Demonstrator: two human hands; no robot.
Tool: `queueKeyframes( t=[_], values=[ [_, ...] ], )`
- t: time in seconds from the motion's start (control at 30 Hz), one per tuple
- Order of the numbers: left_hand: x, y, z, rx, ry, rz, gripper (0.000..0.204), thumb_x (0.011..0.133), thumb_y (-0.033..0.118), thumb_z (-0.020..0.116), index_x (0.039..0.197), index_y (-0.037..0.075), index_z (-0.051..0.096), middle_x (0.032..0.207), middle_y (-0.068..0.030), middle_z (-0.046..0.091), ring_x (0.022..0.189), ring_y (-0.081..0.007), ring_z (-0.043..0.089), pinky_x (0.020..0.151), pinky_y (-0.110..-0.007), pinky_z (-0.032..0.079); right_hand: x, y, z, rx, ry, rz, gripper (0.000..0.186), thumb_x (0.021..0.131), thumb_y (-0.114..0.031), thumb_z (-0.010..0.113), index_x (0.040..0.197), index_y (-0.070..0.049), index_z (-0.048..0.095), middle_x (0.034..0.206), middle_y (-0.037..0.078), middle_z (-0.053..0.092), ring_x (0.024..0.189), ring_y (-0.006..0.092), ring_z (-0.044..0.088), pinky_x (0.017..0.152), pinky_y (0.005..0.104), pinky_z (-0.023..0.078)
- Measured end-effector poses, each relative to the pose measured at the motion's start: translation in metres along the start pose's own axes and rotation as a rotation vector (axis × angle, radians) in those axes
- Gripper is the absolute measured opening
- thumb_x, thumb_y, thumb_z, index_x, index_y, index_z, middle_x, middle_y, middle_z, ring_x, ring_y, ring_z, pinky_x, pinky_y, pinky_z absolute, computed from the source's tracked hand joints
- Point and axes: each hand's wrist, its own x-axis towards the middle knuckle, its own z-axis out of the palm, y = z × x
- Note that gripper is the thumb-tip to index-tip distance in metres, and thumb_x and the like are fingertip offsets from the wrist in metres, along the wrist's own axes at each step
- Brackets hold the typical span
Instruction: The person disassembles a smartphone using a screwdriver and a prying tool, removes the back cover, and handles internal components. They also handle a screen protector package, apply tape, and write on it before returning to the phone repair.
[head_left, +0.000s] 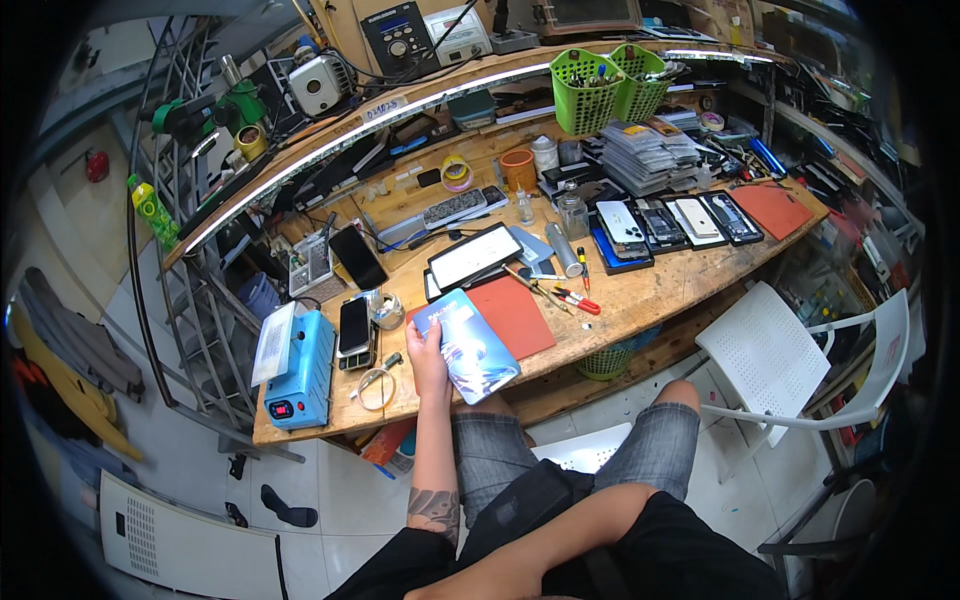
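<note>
My left hand (428, 362) is closed around the left edge of a flat blue package (472, 350) with a glossy printed face. The package is tilted over the table's front edge, above my lap, and overlaps part of a red-brown mat (518, 318). Across my body lies my right forearm (545, 535), bent toward the lower left; its hand is out of the picture. Near the left hand are a phone (354, 326) on a small stack, a glass jar (386, 311) and a roll of clear tape (376, 389). Behind the package rests a tablet with a white screen (475, 257).
A blue machine (312, 375) stands at the table's left end. Red-handled cutters (578, 302), a grey cylinder (563, 250) and several trays of opened phones (660, 225) lie to the right. Green baskets (585, 100) hang above. A white chair (770, 350) stands at right.
</note>
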Motion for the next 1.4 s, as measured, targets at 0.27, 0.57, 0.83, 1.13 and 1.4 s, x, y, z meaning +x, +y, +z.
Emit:
queueKeyframes(
  t=[0.27, 0.57, 0.83, 1.13, 1.4],
  values=[
    [-0.001, 0.000, 0.000, -0.001, 0.002, -0.026, 0.027, 0.104, 0.010, 0.059, 0.128, 0.001, 0.049, 0.116, -0.0109, 0.066, 0.102, -0.0165, 0.065, 0.090, -0.032, 0.055, -0.004, -0.004, 0.006, 0.020, -0.028, -0.016, 0.058, 0.091, -0.055, 0.062, 0.094, 0.003, 0.068, 0.085, 0.024, 0.066, 0.073, 0.0407, 0.062, 0.075, 0.0517, 0.049],
    [-0.001, -0.002, -0.001, 0.078, 0.027, -0.004, 0.028, 0.104, 0.011, 0.060, 0.127, 0.000, 0.050, 0.118, -0.0109, 0.065, 0.105, -0.0164, 0.065, 0.092, -0.032, 0.054, -0.007, -0.009, 0.007, 0.117, -0.030, -0.166, 0.063, 0.090, -0.059, 0.062, 0.092, 0.003, 0.068, 0.083, 0.025, 0.066, 0.071, 0.0426, 0.061, 0.074, 0.0533, 0.049],
    [-0.001, -0.005, 0.002, 0.071, 0.123, -0.002, 0.050, 0.104, 0.011, 0.059, 0.145, 0.001, 0.031, 0.127, -0.0177, 0.062, 0.117, -0.0212, 0.061, 0.100, -0.033, 0.048, -0.015, -0.003, 0.006, 0.184, 0.072, -0.143, 0.046, 0.094, -0.041, 0.069, 0.092, 0.005, 0.068, 0.089, 0.026, 0.067, 0.079, 0.0443, 0.063, 0.076, 0.0533, 0.049],
    [0.001, -0.006, 0.001, 0.052, 0.201, 0.036, 0.050, 0.106, 0.008, 0.052, 0.148, 0.005, 0.026, 0.143, -0.0236, 0.051, 0.127, -0.0238, 0.054, 0.108, -0.036, 0.042, 0.003, -0.008, 0.041, 0.179, 0.445, 0.093, 0.062, 0.090, -0.052, 0.072, 0.116, 0.005, 0.069, 0.104, 0.023, 0.070, 0.092, 0.0337, 0.068, 0.085, 0.0394, 0.052],
    [0.005, -0.017, -0.006, 0.113, 0.177, 0.085, 0.058, 0.101, 0.007, 0.061, 0.148, 0.000, 0.027, 0.147, -0.0232, 0.045, 0.133, -0.0261, 0.049, 0.114, -0.037, 0.037, 0.081, 0.010, 0.040, -0.248, 3.101, 3.175, 0.071, 0.085, -0.058, 0.072, 0.122, 0.003, 0.068, 0.119, 0.022, 0.068, 0.101, 0.0313, 0.068, 0.093, 0.0392, 0.052]
  ],
)
